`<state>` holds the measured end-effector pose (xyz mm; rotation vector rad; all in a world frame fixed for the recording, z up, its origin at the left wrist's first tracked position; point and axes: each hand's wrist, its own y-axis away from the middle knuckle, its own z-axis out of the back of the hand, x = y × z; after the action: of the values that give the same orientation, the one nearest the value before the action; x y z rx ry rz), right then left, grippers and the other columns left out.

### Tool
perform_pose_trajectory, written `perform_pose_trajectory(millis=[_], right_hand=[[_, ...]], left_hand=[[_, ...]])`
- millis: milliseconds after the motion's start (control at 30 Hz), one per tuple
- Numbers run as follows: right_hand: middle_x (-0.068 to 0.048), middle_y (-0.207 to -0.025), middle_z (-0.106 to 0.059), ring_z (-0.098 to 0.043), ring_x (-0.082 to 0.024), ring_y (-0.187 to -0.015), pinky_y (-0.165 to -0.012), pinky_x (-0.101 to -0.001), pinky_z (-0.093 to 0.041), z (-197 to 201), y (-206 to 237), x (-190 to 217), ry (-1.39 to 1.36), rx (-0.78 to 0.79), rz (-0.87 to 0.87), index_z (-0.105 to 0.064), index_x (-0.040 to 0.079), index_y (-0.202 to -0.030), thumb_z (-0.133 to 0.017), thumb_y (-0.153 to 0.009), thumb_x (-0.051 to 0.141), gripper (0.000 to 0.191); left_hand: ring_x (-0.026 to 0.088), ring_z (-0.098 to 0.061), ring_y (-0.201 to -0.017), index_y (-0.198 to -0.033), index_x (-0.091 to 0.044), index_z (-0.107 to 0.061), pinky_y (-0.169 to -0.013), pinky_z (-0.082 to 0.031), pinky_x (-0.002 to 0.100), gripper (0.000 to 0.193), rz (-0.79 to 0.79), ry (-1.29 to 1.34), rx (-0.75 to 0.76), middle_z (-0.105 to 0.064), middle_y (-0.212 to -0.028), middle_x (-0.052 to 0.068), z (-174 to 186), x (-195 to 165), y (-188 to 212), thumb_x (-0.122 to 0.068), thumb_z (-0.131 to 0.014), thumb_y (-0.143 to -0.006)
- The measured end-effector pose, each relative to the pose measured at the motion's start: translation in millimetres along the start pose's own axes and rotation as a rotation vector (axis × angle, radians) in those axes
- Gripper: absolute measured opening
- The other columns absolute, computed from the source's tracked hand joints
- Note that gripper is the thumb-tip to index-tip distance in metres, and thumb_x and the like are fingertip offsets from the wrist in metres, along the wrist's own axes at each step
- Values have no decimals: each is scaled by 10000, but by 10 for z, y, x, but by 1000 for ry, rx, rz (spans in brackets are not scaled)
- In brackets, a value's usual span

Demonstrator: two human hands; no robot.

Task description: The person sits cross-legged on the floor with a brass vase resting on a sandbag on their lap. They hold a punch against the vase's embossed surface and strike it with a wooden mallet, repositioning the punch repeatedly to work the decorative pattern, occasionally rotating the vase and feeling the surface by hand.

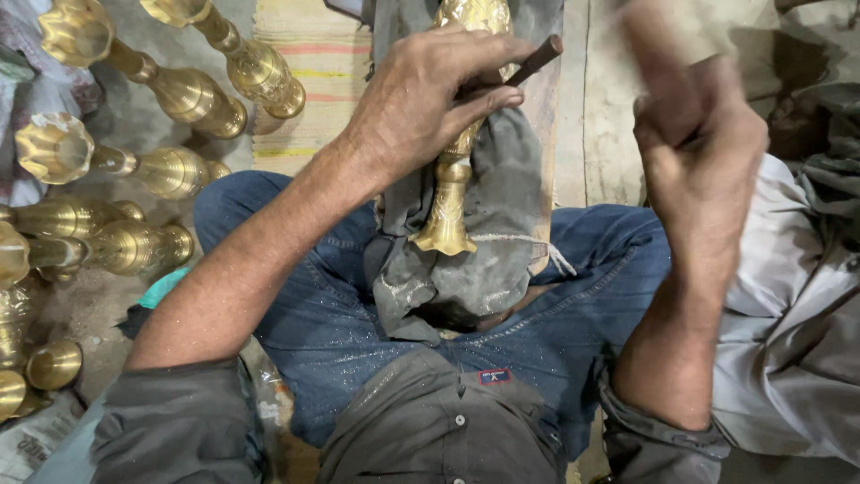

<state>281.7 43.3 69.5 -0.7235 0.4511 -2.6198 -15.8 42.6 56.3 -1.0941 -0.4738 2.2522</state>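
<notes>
The left hand is closed on a dark punch, fingers pressing it against a brass vase. The vase lies on a grey cloth over the lap, long axis running near to far, base nearest. The right hand is raised to the right, blurred, apparently fisted; its contents cannot be determined. More brass vases lie on the floor at left.

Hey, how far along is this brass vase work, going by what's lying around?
Looks done: several brass vases lie on the floor to the left. In hand: one brass vase rests on a grey cloth across the lap; the left hand steadies it and holds a dark tool, while the right hand is raised, blurred. What's left can't be judged from here.
</notes>
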Motion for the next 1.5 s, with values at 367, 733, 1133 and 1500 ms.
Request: perform_pose_trajectory(millis=[367, 733, 1133, 1500], right_hand=[[-179, -841, -725, -727, -307, -790, -729, -406, -566, 29, -30, 158, 342, 66, 101, -621, -5, -1047, -791, -901, -26, 225], [-176, -958, -673, -672, -278, -862, -797, -394, -546, -120, 142, -34, -205, -67, -6, -538, -59, -1163, -799, -996, 13, 318], [-130, -899, -700, -722, -256, -828, -761, -352, -570, -127, 118, 76, -335, -80, -147, -580, 7, -1124, -749, -990, 39, 218], [-203, -852, -646, -680, -213, -786, -738, -326, -530, -165, 208, -10, -90, 17, -90, -561, -40, -1121, -742, -1127, 45, 200]], left_hand=[[222, -747, -910, -1321, -84, -669, -816, -586, 394, 360, -19, -5, 2, -732, -1002, 84, -11, 28, 1, -223, -807, -1019], [233, -710, -873, -1297, -106, -682, -775, -562, 411, 334, -18, -30, 23, -700, -925, 67, -17, 22, 1, -249, -805, -1021], [215, -694, -929, -1352, -106, -680, -845, -582, 373, 369, -66, -13, 31, -709, -1014, 50, -22, 84, 44, -269, -798, -1042], [243, -642, -990, -1381, -86, -678, -898, -558, 404, 420, -104, -10, 56, -741, -1090, 50, 29, 83, 46, -291, -813, -1040]])
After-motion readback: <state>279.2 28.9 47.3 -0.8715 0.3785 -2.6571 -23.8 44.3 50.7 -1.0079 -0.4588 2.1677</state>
